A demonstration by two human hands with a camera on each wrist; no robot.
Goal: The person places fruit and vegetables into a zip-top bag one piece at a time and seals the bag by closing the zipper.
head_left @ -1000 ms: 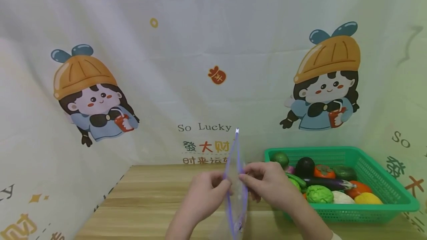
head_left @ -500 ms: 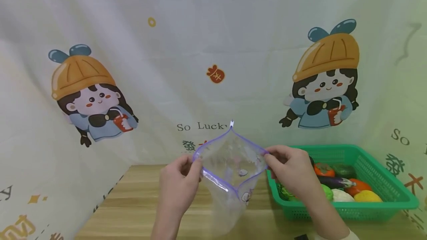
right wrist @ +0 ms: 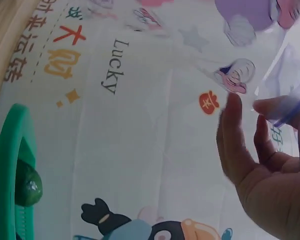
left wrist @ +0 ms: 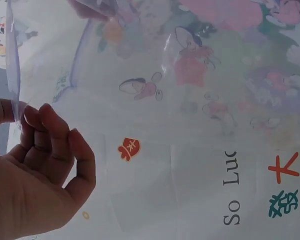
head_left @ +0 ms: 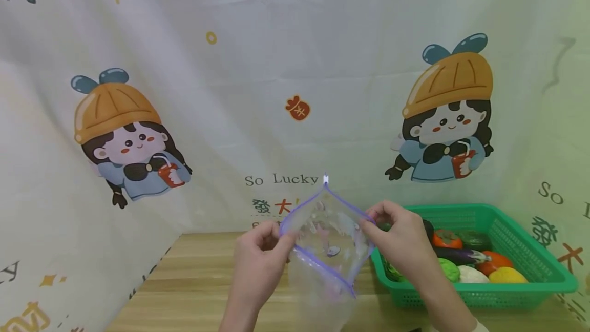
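A clear zip bag with a purple rim point(head_left: 322, 270) hangs in front of me, its mouth spread wide in a diamond shape. My left hand point(head_left: 262, 257) pinches the left edge of the mouth between thumb and fingers. At the opposite edge, my right hand point(head_left: 401, 242) pinches the rim the same way. Cartoon prints cover the bag film point(left wrist: 190, 65) in the left wrist view, where the left hand point(left wrist: 45, 170) grips the rim at the side. The right wrist view has the right hand point(right wrist: 270, 155) at the purple edge, its other fingers partly extended.
A green basket point(head_left: 530, 287) of vegetables and fruit stands at the right on the wooden table point(head_left: 184, 281). It holds an eggplant point(head_left: 456, 255), a yellow item point(head_left: 507, 274) and several others. Behind the table hangs a printed cloth point(head_left: 239, 117).
From nearly flat a second ago, the bag's mouth has been pulled apart as the hands separated. Over the last half second the left hand has shifted slightly right and the bag a little lower.
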